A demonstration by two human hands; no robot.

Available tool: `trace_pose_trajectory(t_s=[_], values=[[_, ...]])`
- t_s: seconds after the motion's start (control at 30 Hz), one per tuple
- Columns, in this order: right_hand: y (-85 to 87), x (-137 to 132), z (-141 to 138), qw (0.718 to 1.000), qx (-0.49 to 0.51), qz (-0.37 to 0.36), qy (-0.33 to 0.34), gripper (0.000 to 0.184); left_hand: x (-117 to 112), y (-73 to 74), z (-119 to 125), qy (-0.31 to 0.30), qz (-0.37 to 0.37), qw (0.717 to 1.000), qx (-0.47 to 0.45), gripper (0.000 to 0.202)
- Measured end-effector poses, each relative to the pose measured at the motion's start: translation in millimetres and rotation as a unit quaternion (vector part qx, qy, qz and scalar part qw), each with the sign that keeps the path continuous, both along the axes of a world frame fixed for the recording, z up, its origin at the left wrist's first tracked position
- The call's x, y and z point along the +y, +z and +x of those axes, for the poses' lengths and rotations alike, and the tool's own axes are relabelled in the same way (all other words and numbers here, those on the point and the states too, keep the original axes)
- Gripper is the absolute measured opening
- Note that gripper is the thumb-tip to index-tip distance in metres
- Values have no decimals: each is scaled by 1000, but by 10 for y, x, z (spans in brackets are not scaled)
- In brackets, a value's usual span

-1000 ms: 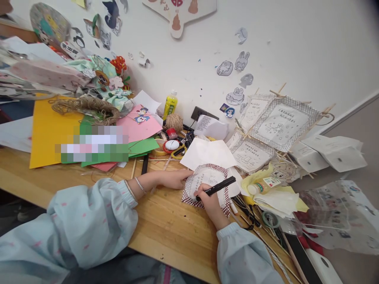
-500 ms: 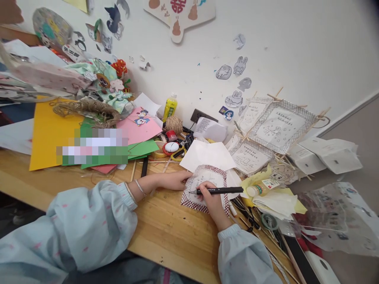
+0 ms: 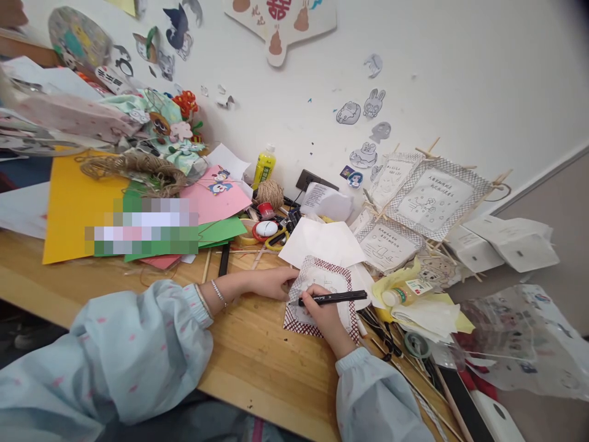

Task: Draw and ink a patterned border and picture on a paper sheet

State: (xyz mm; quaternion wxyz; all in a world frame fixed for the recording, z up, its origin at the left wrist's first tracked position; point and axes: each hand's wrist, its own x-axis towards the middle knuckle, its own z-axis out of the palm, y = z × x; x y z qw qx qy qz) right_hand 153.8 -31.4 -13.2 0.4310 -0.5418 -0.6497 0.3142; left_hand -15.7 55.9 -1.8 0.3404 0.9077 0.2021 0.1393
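Observation:
A small sheet of paper (image 3: 304, 316) with a dark red crosshatched border and black line drawings lies at a slant on the wooden table. My right hand (image 3: 322, 312) is closed around a black marker pen (image 3: 343, 297). The pen's tip is at the sheet's left part, and its rear end points right. My left hand (image 3: 275, 283) rests at the sheet's upper left edge, its curled fingers closed on that edge; the fingertips are partly hidden. Blank white paper (image 3: 319, 242) lies just behind the sheet.
Bordered drawings on a stick frame (image 3: 439, 196) stand at the back right. Beside them lie a small bottle (image 3: 398, 297), green tape (image 3: 418, 345) and thin sticks. Twine (image 3: 270, 194), a yellow bottle (image 3: 264, 167) and scissors (image 3: 278, 240) stand behind; coloured paper (image 3: 73, 209) is piled left.
My right hand and the marker pen have shifted slightly left, bringing the tip nearer the sheet's left border. My left hand stays at the sheet's edge.

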Motion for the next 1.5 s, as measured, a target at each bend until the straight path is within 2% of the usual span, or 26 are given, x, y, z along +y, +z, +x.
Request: trace_pose_trajectory(t_s=[0.23,0.77,0.93,1.23,1.5], values=[[10,-7,10,1000,-21,10,21,23,-10,2,-1,4,8,1000,6,27],[-70,25,53,999,28,-15,-14,16,-5,0,-11,-3,18,1000,3,39],[-80,32,52,999,34,-15,-15,16,-2,0,-8,-3,17,1000,3,37],[15,-15,11,1000,26,8,-13,24,0,17,3,7,14,1000,5,25],[-37,8,36,1000,-10,20,10,23,5,-9,27,24,21,999,5,18]])
